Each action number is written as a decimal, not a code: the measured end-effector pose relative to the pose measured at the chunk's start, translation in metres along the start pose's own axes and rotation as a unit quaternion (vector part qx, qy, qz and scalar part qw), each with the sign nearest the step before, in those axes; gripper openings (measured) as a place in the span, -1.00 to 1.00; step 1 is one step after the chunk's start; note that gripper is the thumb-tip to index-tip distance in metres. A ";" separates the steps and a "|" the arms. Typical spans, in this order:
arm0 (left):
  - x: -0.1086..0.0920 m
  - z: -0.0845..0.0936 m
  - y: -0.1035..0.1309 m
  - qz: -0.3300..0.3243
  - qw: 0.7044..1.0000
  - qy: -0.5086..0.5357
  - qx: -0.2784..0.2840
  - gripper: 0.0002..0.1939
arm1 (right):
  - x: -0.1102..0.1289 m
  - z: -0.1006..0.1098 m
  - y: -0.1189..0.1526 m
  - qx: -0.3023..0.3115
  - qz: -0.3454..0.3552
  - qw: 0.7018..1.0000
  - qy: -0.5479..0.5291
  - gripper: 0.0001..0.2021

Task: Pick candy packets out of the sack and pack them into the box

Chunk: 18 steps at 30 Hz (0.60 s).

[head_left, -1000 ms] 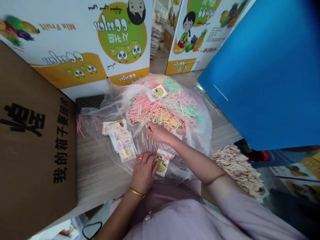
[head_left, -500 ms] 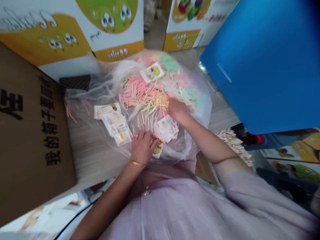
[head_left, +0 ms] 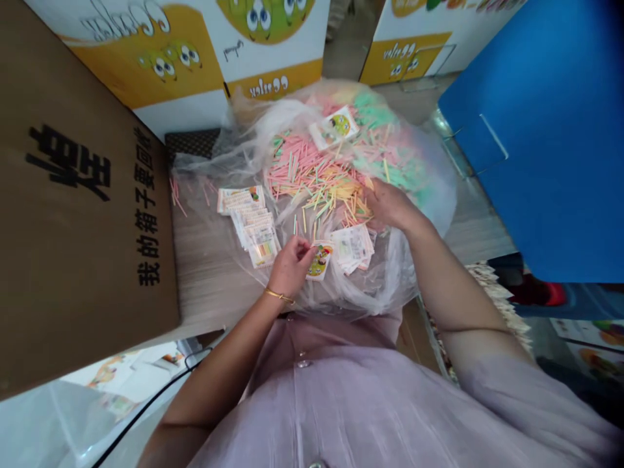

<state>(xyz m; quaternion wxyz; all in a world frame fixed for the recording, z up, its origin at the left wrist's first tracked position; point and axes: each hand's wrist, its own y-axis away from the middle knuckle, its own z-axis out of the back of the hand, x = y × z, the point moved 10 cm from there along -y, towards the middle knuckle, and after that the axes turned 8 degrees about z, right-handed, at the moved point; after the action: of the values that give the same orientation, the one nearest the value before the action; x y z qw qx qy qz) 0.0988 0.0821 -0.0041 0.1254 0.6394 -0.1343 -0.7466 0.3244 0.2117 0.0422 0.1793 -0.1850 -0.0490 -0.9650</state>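
Note:
My left hand [head_left: 291, 265] is closed, with thumb and finger pinching the edge of a small printed packet [head_left: 320, 261] showing a cartoon face. My right hand [head_left: 392, 205] reaches into the heap of thin pastel sticks [head_left: 305, 162], its fingers curled among orange and yellow ones; the fingertips are partly hidden. The heap lies on a clear plastic bag [head_left: 385, 286] spread over the table. Beside the left hand, a fanned row of filled packets [head_left: 253, 224] lies on the left. Between the hands rests a small stack of packets [head_left: 351, 247]. Another packet [head_left: 341, 123] sits atop the heap.
A brown carton [head_left: 97, 214] with black writing bounds the left side. White and yellow cartoon boxes [head_left: 190, 71] stand along the back. A blue panel [head_left: 546, 143] rises at the right. A few pink sticks [head_left: 176, 195] lie under plastic near the carton.
The view has shifted, so the table things appear further right. My left hand has moved up along the packet and now pinches its edge. My right hand stays in the stick heap.

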 end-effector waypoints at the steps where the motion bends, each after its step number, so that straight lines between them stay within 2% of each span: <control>1: 0.006 0.001 -0.004 0.035 0.997 0.063 0.011 -0.77 | 0.000 0.002 0.001 -0.003 -0.013 1.000 0.005 -0.65; 3: 0.014 0.002 -0.010 0.084 0.984 0.153 0.026 -0.66 | 0.001 0.006 0.001 -0.019 -0.033 0.999 0.001 -0.66; 5: 0.018 0.006 -0.015 0.107 0.976 0.191 0.016 -0.62 | 0.006 0.012 0.000 -0.052 -0.037 0.998 -0.018 -0.68; 8: 0.020 0.012 -0.020 0.124 0.967 0.223 -0.007 -0.64 | 0.013 0.022 -0.001 -0.118 -0.042 0.986 -0.112 -0.68; 10: 0.019 0.012 -0.022 0.126 0.958 0.257 -0.006 -0.62 | 0.025 0.020 -0.001 -0.130 -0.035 0.972 -0.191 -0.68; 12: 0.017 0.011 -0.024 0.121 0.954 0.276 -0.007 -0.58 | 0.049 0.008 0.000 -0.088 -0.006 0.964 -0.249 -0.68; 14: 0.013 0.010 -0.026 0.115 0.955 0.274 -0.009 -0.57 | 0.082 -0.011 0.003 -0.007 0.041 0.958 -0.283 -0.68; 16: 0.009 0.011 -0.026 0.107 0.957 0.270 -0.007 -0.57 | 0.110 -0.028 0.009 0.068 0.084 0.952 -0.285 -0.70; 18: 0.003 0.013 -0.024 0.100 0.961 0.257 0.010 -0.55 | 0.124 -0.037 0.012 0.098 0.103 0.956 -0.256 -0.75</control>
<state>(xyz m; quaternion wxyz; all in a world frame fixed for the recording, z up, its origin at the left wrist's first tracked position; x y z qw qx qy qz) 0.0855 0.1043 -0.0139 0.2233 0.7941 -0.1686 -0.5396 0.2087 0.1541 0.0548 0.2769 -0.4112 -0.1683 -0.8520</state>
